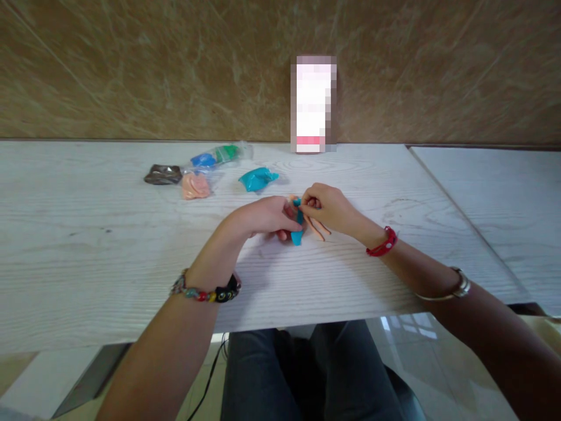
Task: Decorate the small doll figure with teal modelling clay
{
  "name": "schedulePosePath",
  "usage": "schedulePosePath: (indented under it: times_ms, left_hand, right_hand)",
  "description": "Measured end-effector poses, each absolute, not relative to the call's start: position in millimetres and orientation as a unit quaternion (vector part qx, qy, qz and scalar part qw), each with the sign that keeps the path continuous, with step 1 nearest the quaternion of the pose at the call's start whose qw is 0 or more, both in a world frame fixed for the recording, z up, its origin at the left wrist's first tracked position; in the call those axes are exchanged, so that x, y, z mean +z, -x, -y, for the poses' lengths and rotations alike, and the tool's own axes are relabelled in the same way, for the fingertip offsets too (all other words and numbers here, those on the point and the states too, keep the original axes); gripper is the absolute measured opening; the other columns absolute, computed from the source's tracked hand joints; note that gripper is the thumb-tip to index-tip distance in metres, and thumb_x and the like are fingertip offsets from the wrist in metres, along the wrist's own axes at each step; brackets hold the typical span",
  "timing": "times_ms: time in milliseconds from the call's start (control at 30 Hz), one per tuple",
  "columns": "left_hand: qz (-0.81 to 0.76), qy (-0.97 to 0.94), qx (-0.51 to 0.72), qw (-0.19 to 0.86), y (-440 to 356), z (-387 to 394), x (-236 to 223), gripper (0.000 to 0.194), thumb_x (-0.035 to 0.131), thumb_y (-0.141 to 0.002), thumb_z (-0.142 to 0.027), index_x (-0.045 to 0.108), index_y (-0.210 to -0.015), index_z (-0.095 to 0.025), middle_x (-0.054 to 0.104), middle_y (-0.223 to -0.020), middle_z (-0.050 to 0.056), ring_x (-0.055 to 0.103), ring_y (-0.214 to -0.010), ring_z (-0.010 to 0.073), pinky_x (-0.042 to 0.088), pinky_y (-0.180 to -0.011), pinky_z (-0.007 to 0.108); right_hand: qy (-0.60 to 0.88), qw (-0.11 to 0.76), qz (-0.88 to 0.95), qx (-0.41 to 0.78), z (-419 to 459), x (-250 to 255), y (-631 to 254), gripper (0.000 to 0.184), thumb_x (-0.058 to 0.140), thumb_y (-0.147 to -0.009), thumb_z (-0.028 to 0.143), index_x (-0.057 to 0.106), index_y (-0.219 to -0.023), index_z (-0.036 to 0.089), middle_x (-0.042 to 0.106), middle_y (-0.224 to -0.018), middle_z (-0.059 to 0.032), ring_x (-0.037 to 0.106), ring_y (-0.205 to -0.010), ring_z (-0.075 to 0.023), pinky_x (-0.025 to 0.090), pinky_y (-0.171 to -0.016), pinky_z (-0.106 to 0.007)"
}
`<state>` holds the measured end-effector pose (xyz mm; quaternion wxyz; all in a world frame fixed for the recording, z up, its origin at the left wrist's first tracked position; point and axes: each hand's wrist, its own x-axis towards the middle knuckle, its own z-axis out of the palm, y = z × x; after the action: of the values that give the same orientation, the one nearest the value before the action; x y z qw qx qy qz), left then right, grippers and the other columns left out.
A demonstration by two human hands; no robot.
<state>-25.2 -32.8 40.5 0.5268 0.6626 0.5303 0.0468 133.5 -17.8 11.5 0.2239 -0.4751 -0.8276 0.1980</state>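
While left hand point(270, 215) has fingers closed on a blue strip point(297, 237) at mid surface point(280, 280), right hand point(328, 206) has fingers narrow at its upper end, can't tell what they grip. Thin peach strips point(318, 228) just beside right hand; blue packet point(258, 179) beyond, peach packet point(196, 185) farther left.

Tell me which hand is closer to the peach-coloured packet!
Left. The left hand is to the right of the peach-coloured packet and a little nearer the person; the right hand is farther off to the right, past the left hand.
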Motion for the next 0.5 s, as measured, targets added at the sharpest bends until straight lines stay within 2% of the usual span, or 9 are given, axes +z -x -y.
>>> schedulePosePath:
  times_ms: [133,500]
  left_hand:
    - [-0.525,-0.670,0.052,0.522,24.0,32.0,39.5,0.005,0.058,-0.063,-0.015,0.056,-0.058,-0.015,0.055,-0.048,-0.003,0.050,-0.049,0.0091,0.038,-0.049,0.021]
    - [-0.517,-0.673,0.062,0.525,23.7,30.1,36.8,0.006,0.057,-0.062,-0.013,0.054,-0.057,-0.014,0.055,-0.047,-0.002,0.050,-0.047,0.0084,0.039,-0.047,0.020]
  right_hand:
    - [0.471,0.222,0.834,0.184,17.4,11.3,-133.7,0.008,0.057,-0.073,0.012,0.061,-0.067,0.015,0.055,-0.069,-0.0015,0.047,-0.062,-0.0106,0.036,-0.059,-0.023]
    - [0.489,0.231,0.821,0.185,16.1,9.7,-133.5,0.008,0.059,-0.069,0.011,0.058,-0.062,0.016,0.053,-0.063,0.0006,0.045,-0.058,-0.0097,0.034,-0.057,-0.023]
